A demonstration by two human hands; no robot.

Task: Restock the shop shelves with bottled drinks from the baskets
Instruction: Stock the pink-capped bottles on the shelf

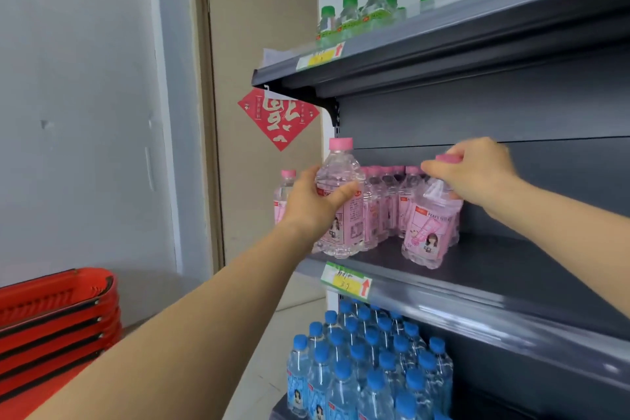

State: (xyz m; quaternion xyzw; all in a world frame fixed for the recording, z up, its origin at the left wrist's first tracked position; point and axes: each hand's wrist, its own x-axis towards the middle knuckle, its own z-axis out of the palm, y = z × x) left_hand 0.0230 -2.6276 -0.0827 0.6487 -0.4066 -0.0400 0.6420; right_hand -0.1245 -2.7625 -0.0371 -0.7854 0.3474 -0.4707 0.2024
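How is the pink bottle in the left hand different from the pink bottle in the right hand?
The left-hand bottle is upright; the right-hand bottle leans. The left hand grips its bottle round the body, while the right hand holds its bottle by the top. The left-hand bottle's cap shows fully; the right-hand bottle's cap is mostly covered. Both are clear, with pink caps and pink labels.

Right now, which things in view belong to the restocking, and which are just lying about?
In the job: left hand, holding a pink-capped bottle; right hand, gripping a second pink-capped bottle; middle shelf; red baskets.
Not in it: green-capped bottles; blue-capped bottles; red paper decoration.
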